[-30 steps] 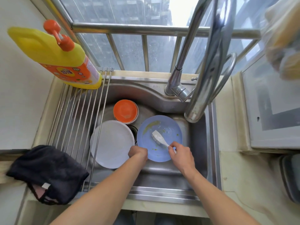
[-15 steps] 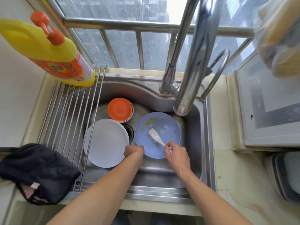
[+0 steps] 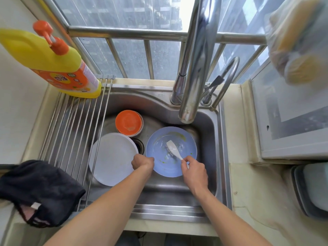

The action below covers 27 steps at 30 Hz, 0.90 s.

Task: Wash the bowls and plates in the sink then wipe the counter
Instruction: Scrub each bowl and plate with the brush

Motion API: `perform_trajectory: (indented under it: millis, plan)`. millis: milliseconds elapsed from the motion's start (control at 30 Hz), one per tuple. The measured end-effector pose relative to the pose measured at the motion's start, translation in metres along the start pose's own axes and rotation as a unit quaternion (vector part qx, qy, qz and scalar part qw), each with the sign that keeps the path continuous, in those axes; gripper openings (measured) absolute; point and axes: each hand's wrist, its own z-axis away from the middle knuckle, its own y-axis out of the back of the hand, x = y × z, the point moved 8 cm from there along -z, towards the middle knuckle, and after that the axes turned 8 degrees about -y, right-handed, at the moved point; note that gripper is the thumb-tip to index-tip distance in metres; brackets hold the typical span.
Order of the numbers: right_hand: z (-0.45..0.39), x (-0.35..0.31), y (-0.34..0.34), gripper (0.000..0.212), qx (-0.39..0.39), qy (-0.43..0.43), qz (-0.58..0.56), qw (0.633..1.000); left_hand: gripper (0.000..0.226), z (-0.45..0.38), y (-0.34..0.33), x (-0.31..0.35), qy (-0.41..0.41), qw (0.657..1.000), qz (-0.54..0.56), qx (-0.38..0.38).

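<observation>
Round blue plastic plate (image 3: 171, 151), green smears on it, is gripped at its near-left rim by the left hand (image 3: 142, 163). White plastic dish brush (image 3: 173, 149) is pinched by the right hand (image 3: 194, 172), bristles on the plate just beyond the fingers. Scrubbing judged barely begun. Left of the left hand, round white plate (image 3: 112, 158) and, beyond it, orange bowl stack (image 3: 128, 122) look unwashed in the steel sink (image 3: 204, 132). Bench (image 3: 248, 201) not yet wiped.

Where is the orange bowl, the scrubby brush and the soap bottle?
Round orange bowl (image 3: 128, 121), head view, its inside.
White plastic dish brush (image 3: 172, 146), head view, its head.
Yellow plastic soap bottle (image 3: 42, 57), head view, its side.
</observation>
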Motion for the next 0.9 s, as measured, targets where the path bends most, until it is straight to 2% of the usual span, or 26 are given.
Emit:
perform_trajectory:
  millis: [133, 200, 267, 333, 433, 533, 633, 733, 800, 833, 900]
  plan:
    - [0.000, 0.006, -0.004, 0.018, -0.010, -0.005, -0.008, 1.000, 0.024, 0.001, 0.002, -0.002, -0.015, 0.999, -0.037, -0.005]
    - [0.000, 0.005, -0.005, 0.018, -0.013, 0.004, -0.010, 1.000, 0.015, 0.003, 0.002, -0.003, -0.022, 0.999, -0.032, -0.017]
    - [0.000, 0.003, -0.005, 0.019, -0.012, 0.011, -0.014, 1.000, 0.015, 0.004, -0.002, -0.003, -0.035, 0.998, -0.019, -0.045]
    - [0.000, 0.000, -0.004, 0.019, -0.008, 0.015, -0.019, 1.000, 0.024, 0.005, -0.009, -0.003, -0.035, 0.994, 0.038, -0.098]
    - [0.001, -0.002, -0.003, 0.020, 0.002, 0.007, -0.012, 1.000, 0.044, 0.021, -0.015, 0.001, -0.025, 0.962, 0.153, -0.223]
    - [0.003, -0.002, 0.000, 0.027, 0.018, -0.028, -0.045, 0.998, 0.060, 0.038, -0.005, 0.004, -0.047, 0.942, 0.166, -0.289]
    - [0.008, -0.015, -0.003, 0.018, -0.009, -0.016, -0.083, 0.996, 0.066, 0.046, 0.007, 0.003, -0.052, 0.934, 0.169, -0.310]
    - [0.020, -0.041, -0.018, 0.014, -0.116, 0.077, -0.076, 0.987, 0.073, 0.049, 0.015, 0.005, -0.051, 0.925, 0.194, -0.324]
    - [0.027, -0.051, -0.020, 0.013, -0.152, 0.124, -0.071, 0.978, 0.063, 0.050, 0.024, 0.012, -0.058, 0.920, 0.228, -0.313]
    - [0.026, -0.052, -0.018, 0.013, -0.143, 0.125, -0.073, 0.979, 0.063, 0.048, 0.027, 0.015, -0.059, 0.918, 0.242, -0.310]
    - [0.019, -0.047, -0.008, 0.012, -0.076, 0.085, -0.080, 0.990, 0.078, 0.042, 0.029, 0.015, -0.059, 0.917, 0.247, -0.309]
